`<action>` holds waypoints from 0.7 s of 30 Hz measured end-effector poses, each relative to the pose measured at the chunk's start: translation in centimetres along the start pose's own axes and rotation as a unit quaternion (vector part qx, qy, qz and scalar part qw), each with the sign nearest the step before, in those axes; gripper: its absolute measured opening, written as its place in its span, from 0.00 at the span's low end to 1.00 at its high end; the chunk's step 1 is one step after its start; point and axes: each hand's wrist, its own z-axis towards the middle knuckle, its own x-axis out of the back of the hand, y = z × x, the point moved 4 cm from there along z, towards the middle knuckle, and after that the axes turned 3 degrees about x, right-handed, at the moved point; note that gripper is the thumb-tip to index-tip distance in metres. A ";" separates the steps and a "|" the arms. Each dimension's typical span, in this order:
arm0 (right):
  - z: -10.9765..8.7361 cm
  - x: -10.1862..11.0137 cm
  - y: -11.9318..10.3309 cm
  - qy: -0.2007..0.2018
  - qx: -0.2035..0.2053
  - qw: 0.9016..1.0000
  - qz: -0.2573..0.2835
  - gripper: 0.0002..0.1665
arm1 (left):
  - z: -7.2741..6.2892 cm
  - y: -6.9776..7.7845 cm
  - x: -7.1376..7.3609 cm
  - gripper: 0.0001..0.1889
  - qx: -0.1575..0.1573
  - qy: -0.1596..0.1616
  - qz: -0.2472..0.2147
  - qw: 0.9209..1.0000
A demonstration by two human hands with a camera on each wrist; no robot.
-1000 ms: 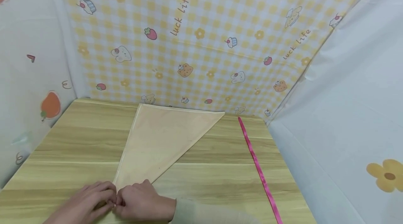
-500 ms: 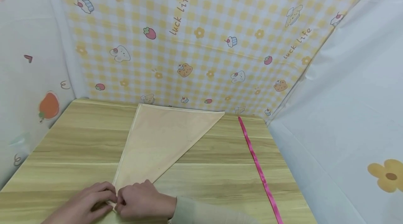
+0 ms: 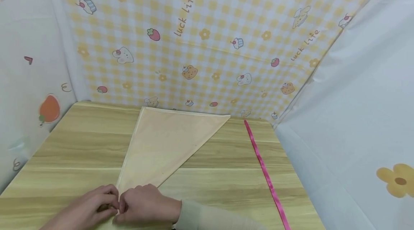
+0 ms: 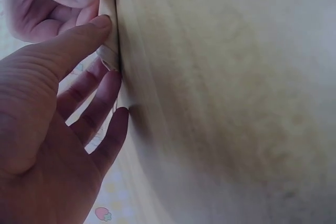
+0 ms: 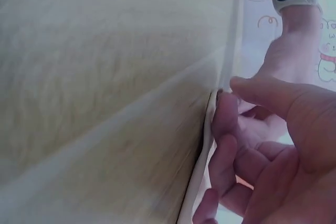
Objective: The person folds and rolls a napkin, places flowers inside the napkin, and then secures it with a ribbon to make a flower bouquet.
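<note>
A beige cloth (image 3: pixel 161 143) folded into a triangle lies flat on the wood-grain table. Its near corner is under both hands at the front left. My left hand (image 3: pixel 92 205) pinches the corner; in the left wrist view the thumb (image 4: pixel 86 38) presses on a small rolled fold (image 4: pixel 108 30) of the cloth. Right beside it, my right hand (image 3: pixel 145 203) has its fingers curled at the same corner. In the right wrist view its curled fingers (image 5: pixel 226 156) lie along the cloth edge (image 5: pixel 207 135), with the thumb at the tip. Part of the corner is hidden by the hands.
A pink ribbon (image 3: pixel 265 172) stretches down the right side of the table (image 3: pixel 220 176). A yellow checked cloth wall (image 3: pixel 194 54) stands behind, with white walls on the left (image 3: pixel 29 90) and right (image 3: pixel 349 115).
Both hands stay at the near corner, with only slight finger shifts. The right hand's thumb has edged a little left. The rest of the cloth and the ribbon have not moved.
</note>
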 end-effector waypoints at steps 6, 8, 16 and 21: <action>0.1 -0.2 -0.2 0.022 0.001 0.999 -0.026 0.28 | 0.5 0.3 0.0 0.18 0.018 -0.008 -0.004 1.000; 0.1 -0.1 -0.1 0.025 -0.003 0.999 -0.033 0.32 | 0.6 0.3 0.0 0.18 0.032 -0.013 -0.005 0.999; -0.2 -0.4 0.0 0.025 -0.007 1.000 -0.008 0.32 | -0.1 0.0 -0.4 0.25 -0.019 0.031 0.005 0.999; -0.3 -0.5 0.2 0.023 -0.003 1.000 0.006 0.27 | -0.2 -0.3 -0.3 0.26 -0.028 0.029 -0.001 0.999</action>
